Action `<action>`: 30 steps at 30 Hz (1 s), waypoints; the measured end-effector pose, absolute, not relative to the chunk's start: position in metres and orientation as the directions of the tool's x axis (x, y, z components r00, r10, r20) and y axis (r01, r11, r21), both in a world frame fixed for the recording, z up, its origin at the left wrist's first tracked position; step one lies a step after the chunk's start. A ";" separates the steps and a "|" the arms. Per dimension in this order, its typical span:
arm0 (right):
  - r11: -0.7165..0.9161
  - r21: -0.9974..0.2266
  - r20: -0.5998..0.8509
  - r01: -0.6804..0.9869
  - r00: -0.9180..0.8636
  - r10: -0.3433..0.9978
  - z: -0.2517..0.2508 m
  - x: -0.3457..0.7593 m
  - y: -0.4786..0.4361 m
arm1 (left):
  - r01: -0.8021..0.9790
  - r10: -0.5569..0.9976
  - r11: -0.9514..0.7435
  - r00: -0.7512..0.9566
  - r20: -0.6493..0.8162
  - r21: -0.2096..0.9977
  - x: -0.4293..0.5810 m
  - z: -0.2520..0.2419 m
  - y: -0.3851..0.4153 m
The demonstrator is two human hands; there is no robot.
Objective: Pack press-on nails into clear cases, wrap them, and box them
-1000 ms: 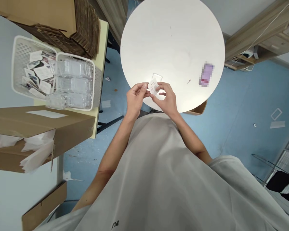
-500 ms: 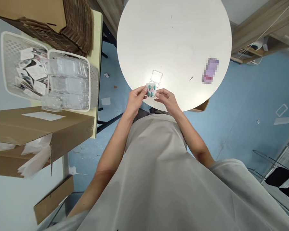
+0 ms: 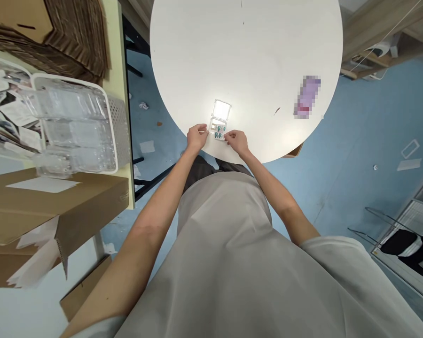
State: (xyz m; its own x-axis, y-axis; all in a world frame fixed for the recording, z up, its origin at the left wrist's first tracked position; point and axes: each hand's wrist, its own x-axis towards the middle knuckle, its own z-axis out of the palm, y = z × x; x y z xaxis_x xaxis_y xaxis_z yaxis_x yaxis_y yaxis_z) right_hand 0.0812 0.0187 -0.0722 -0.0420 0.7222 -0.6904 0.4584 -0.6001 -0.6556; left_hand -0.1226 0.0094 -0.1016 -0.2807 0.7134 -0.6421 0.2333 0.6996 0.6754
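A small clear plastic case [image 3: 219,121] lies open on the near edge of the round white table [image 3: 254,51], its lid flipped back toward the far side. A card of green press-on nails [image 3: 219,134] sits in the case's near half. My left hand [image 3: 196,138] pinches the card's left edge with curled fingers. My right hand [image 3: 235,140] pinches its right edge the same way. Both hands rest at the table's rim.
A blurred purple object [image 3: 307,96] lies on the table's right side. On a yellow-topped table at left stand a white basket [image 3: 75,124] of clear cases, another basket of cards, and cardboard boxes [image 3: 49,206]. Scraps litter the blue floor.
The card was turned from its white back to its green-nail side, then lowered from my hands into the open case on the table. Both hands moved down and forward with it.
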 end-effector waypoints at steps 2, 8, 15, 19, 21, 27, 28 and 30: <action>-0.588 -0.622 -0.687 0.518 0.001 0.727 -0.083 0.077 0.025 | 0.319 0.725 0.689 -0.282 -0.628 0.651 -0.126 -0.109 0.017; -0.571 -0.562 -0.704 0.598 0.017 0.710 -0.101 0.064 0.033 | 0.438 0.764 0.629 -0.194 -0.616 0.642 -0.127 -0.118 0.031; -0.539 -0.534 -0.683 0.651 0.042 0.729 -0.101 0.063 0.032 | 0.498 0.796 0.583 -0.192 -0.574 0.642 -0.120 -0.118 0.033; -0.527 -0.568 -0.620 0.632 0.093 0.779 -0.102 0.068 0.038 | 0.454 0.810 0.574 -0.197 -0.552 0.681 -0.121 -0.120 0.039; -0.533 -0.583 -0.601 0.613 0.115 0.791 -0.105 0.070 0.043 | 0.433 0.803 0.583 -0.181 -0.567 0.687 -0.122 -0.121 0.044; -0.622 -0.601 -0.648 0.502 0.148 0.747 -0.113 0.069 0.050 | 0.388 0.773 0.629 -0.215 -0.597 0.674 -0.117 -0.121 0.050; -0.643 -0.611 -0.661 0.462 0.149 0.735 -0.114 0.070 0.050 | 0.358 0.754 0.653 -0.230 -0.615 0.667 -0.116 -0.120 0.049; -0.696 -0.638 -0.701 0.329 0.124 0.702 -0.112 0.072 0.049 | 0.250 0.698 0.716 -0.239 -0.675 0.652 -0.115 -0.117 0.044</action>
